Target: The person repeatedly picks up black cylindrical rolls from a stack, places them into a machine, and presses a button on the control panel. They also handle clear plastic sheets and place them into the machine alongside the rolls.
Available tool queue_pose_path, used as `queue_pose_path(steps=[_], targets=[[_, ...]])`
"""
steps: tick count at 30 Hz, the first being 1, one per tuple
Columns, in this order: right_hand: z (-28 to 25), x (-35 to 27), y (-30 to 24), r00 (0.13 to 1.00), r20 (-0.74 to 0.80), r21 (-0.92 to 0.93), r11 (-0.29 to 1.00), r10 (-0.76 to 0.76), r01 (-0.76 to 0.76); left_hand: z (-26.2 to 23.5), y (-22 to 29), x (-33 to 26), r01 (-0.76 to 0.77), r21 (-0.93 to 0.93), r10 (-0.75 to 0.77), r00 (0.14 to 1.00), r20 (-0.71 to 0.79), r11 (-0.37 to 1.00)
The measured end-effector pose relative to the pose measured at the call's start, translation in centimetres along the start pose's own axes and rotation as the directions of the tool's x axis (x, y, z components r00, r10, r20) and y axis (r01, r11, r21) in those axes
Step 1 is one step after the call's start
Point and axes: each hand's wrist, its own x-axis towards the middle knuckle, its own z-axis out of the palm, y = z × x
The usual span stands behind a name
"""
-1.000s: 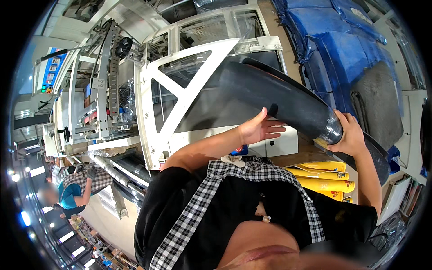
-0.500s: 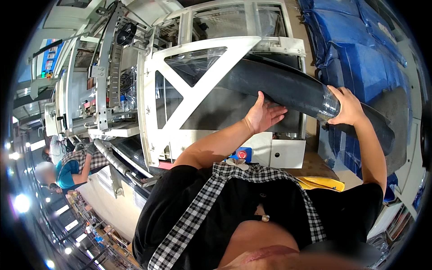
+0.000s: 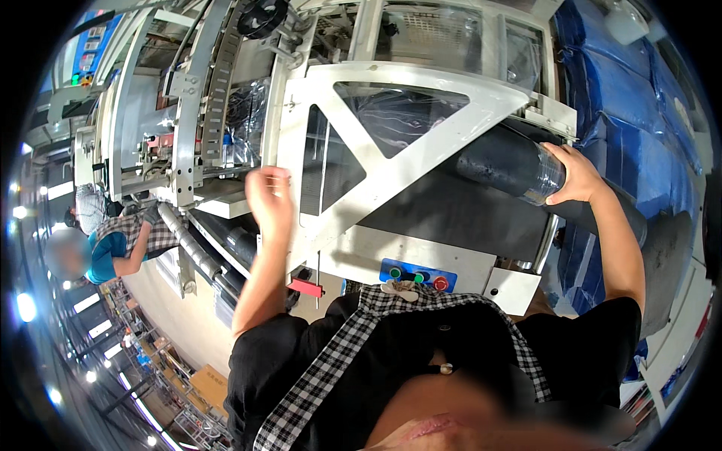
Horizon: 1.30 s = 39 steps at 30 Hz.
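Note:
A long black roll [image 3: 492, 167], banded with clear tape, lies slantwise across the dark bed [image 3: 451, 229] of a white machine. My right hand [image 3: 575, 173] grips it from its outer side at the taped band. The roll's far-left part is hidden behind the machine's white triangular side frame [image 3: 421, 154]. My left hand [image 3: 269, 199] is raised off the roll, beside the left upright of that frame. Motion smears its fingers, so their closure and any contact are unclear.
Blue wrapped bundles [image 3: 639, 128] are stacked to the right. A blue button panel [image 3: 417, 275] sits on the machine's near edge, with a red clamp-like part [image 3: 306, 288] left of it. Further left, a person in a checked apron [image 3: 124, 237] stands by another roller [image 3: 192, 244].
My left hand has left the roll's near side and swung left to the frame's upright. My right hand keeps its hold on the taped band. The view has shifted, bringing the button panel into sight.

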Motion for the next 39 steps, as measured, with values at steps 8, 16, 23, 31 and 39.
queue_pose_path(steps=[8, 16, 23, 31, 39], targets=[[1.1, 5.0, -3.6, 0.998, 0.058, 0.183, 0.983, -0.027, 0.016, -0.5, -12.1, 9.4, 0.968, -0.212, -0.472, 0.25, 0.845, 0.134], [3.9, -4.4, 5.0, 0.921, -0.285, -0.111, 0.945, 0.267, -0.308, -0.2, -15.1, 9.0, 0.898, -0.441, -0.509, 0.378, 0.773, -0.002], [10.0, -13.7, 10.6, 0.702, -0.227, 0.682, 0.624, 0.675, -0.381, -1.0, -15.3, 8.5, 0.889, -0.445, -0.295, 0.399, 0.868, -0.106], [11.7, -9.2, 7.1, 0.734, -0.246, 0.729, 0.62, 0.633, -0.29, -0.6, -14.6, 8.6, 0.88, -0.467, -0.523, 0.358, 0.773, -0.087], [11.6, -4.0, 3.7, 0.804, -0.24, 0.69, 0.678, 0.545, -0.253, 1.1, -18.1, 8.9, 0.821, -0.528, -0.517, 0.362, 0.776, -0.217]])
